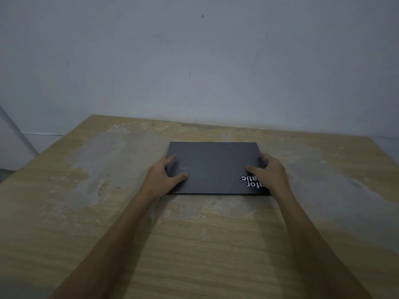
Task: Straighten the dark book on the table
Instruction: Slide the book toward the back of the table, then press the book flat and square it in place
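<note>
Both bare forearms are stretched out from the bottom of the view over a worn wooden desk point(216, 244), whose pale grain is broken up by big scuffed, greyish patches. Further out, the dark book point(212, 167) is laid flat on the desk, roughly in the middle and toward the far side, with its edges lined up pretty much square to the desk's back edge. It's gripped from both sides. The left hand point(160, 176) is set against the book's left edge, fingers point(170, 158) spread apart, with the thumb pressed down on the cover and the index finger laid along the top near the edge. The right hand point(269, 171) is curled over the right edge, thumb resting on the cover and the other fingers wrapped round the side, so the book is pinched between them. White lettering point(252, 181) is printed upside down near the book's near right corner, partly covered by the right hand, so it can't be read in full. Some fainter print point(187, 167) is seen near the left thumb, too dim to make out. Behind the desk, a plain grey wall point(194, 61) is marked with a few small spots.
</note>
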`<state>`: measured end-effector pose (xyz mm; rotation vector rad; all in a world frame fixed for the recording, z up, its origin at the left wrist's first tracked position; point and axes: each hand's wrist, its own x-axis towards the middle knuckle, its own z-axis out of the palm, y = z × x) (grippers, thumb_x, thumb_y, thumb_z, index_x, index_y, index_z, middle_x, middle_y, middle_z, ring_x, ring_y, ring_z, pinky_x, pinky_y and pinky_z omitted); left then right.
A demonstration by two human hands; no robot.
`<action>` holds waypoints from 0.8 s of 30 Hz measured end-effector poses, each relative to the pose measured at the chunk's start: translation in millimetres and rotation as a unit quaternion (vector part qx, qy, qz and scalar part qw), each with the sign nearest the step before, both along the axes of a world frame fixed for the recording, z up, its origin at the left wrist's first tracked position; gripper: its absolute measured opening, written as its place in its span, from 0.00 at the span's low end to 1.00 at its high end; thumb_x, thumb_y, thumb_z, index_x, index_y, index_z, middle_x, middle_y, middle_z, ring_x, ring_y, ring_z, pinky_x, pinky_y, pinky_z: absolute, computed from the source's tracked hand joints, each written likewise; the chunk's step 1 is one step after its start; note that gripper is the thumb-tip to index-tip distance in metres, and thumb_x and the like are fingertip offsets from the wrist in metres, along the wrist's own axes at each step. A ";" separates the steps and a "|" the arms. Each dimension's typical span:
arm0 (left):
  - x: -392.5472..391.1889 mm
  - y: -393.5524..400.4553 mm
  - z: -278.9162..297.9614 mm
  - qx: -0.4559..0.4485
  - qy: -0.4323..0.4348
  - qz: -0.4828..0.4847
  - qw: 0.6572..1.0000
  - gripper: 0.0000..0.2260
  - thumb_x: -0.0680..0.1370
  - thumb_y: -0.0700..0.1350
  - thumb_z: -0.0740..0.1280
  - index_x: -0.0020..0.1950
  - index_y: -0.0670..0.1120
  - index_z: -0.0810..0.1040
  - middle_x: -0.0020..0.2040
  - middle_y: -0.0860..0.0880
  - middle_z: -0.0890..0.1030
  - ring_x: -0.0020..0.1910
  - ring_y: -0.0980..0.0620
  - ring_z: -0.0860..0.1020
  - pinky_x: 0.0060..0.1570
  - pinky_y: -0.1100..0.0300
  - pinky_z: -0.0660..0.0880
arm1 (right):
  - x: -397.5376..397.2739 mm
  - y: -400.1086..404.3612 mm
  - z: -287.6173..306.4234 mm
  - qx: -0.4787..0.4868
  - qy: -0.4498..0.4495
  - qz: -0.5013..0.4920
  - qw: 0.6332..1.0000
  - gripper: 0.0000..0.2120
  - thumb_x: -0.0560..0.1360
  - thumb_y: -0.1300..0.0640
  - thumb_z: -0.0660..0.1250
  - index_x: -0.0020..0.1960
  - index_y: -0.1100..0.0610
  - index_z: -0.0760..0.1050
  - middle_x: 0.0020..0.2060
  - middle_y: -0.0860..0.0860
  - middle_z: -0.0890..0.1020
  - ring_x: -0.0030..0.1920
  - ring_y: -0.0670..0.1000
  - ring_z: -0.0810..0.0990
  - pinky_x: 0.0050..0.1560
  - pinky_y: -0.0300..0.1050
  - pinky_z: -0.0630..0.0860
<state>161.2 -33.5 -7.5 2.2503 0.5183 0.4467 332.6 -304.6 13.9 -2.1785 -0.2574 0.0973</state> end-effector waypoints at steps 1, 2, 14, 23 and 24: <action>-2.6 -1.4 -1.3 0.013 0.003 -0.011 1.000 0.37 0.71 0.57 0.76 0.76 0.45 0.69 0.77 0.47 0.68 0.74 0.48 0.69 0.64 0.63 0.65 | -3.3 -2.9 0.3 -0.010 -0.006 0.018 1.000 0.25 0.70 0.54 0.77 0.66 0.56 0.78 0.61 0.55 0.83 0.55 0.56 0.82 0.54 0.50 0.78; -5.2 -2.7 -2.2 0.022 0.009 -0.024 0.999 0.39 0.70 0.60 0.75 0.76 0.46 0.69 0.78 0.47 0.66 0.75 0.48 0.67 0.65 0.63 0.64 | -6.9 -5.3 0.4 -0.015 -0.012 0.035 0.999 0.25 0.70 0.54 0.77 0.66 0.56 0.78 0.61 0.55 0.84 0.54 0.55 0.82 0.53 0.48 0.77; -26.4 -10.7 -12.4 0.119 0.116 -0.109 0.980 0.48 0.64 0.80 0.61 0.79 0.62 0.54 0.83 0.54 0.41 0.81 0.53 0.41 0.76 0.46 0.54 | -45.4 -26.6 -18.8 -0.230 -0.105 0.165 0.953 0.54 0.58 0.18 0.63 0.79 0.39 0.57 0.83 0.46 0.46 0.81 0.54 0.49 0.76 0.59 0.59; -2.3 15.5 -12.1 0.126 0.109 -0.133 0.977 0.43 0.67 0.78 0.60 0.79 0.63 0.59 0.83 0.55 0.47 0.81 0.53 0.45 0.77 0.48 0.53 | -37.5 -3.0 -24.7 -0.231 -0.110 0.111 0.960 0.58 0.55 0.14 0.57 0.79 0.39 0.57 0.82 0.47 0.52 0.81 0.56 0.51 0.74 0.63 0.63; 2.4 18.2 -11.4 0.126 0.105 -0.133 0.978 0.42 0.68 0.77 0.60 0.79 0.62 0.60 0.83 0.54 0.48 0.81 0.52 0.47 0.77 0.48 0.53 | -35.9 1.7 -24.2 -0.229 -0.107 0.104 0.962 0.58 0.55 0.14 0.57 0.79 0.40 0.57 0.82 0.47 0.52 0.81 0.57 0.51 0.74 0.63 0.63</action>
